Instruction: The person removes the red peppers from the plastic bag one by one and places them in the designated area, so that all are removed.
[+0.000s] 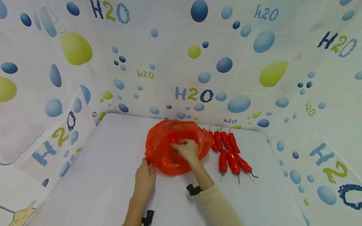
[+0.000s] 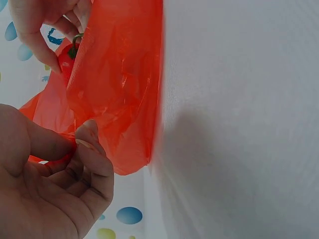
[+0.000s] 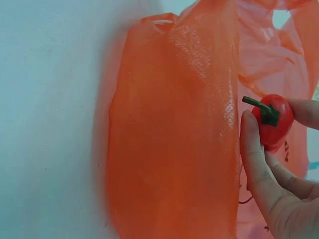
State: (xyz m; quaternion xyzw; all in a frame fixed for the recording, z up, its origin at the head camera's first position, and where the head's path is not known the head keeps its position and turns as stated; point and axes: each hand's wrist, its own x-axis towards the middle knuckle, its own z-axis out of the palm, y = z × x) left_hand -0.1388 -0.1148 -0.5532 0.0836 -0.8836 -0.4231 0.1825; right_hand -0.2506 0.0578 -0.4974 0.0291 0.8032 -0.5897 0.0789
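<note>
An orange-red plastic bag (image 1: pixel 167 164) stands on the white table with its mouth spread. My left hand (image 1: pixel 145 179) pinches the bag's near-left rim between thumb and fingers, as the left wrist view shows (image 2: pixel 60 179). Over the bag's mouth, my right hand (image 1: pixel 188 151) grips a red chili pepper (image 3: pixel 279 117) between thumb and fingers. Its green stem points toward the bag's near wall in the right wrist view. The bag's bottom and whatever lies in it are hidden by the plastic.
Right of the bag, several red chili peppers (image 1: pixel 233 161) lie on the white table (image 1: pixel 107 163) in two rough rows. The leftmost ones touch or nearly touch the bag's edge. A patterned curtain (image 1: pixel 158 50) with bubbles and lettering surrounds the table at the back and sides.
</note>
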